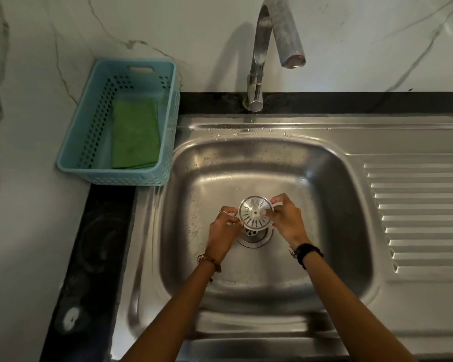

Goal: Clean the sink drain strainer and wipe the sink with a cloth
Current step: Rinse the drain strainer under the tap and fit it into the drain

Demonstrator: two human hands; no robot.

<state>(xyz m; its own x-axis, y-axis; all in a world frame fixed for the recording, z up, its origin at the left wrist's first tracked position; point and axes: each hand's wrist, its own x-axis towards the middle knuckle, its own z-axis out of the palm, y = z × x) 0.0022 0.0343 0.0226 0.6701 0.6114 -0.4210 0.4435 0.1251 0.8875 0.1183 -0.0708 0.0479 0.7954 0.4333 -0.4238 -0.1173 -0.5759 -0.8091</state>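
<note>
A round slotted metal drain strainer [255, 212] is held tilted just above the drain opening [254, 237] in the bottom of the steel sink [324, 199]. My left hand [224, 231] pinches the strainer's left rim with its fingertips. My right hand [285, 218] grips the right rim the same way. A folded green cloth [135, 133] lies in a light blue perforated basket [89, 131] on the counter, left of the sink and apart from both hands.
A curved metal tap [272, 48] rises behind the sink, its spout over the basin. A ribbed drainboard [419, 218] extends to the right. A black counter strip [97, 244] runs along the left, against a marbled white wall.
</note>
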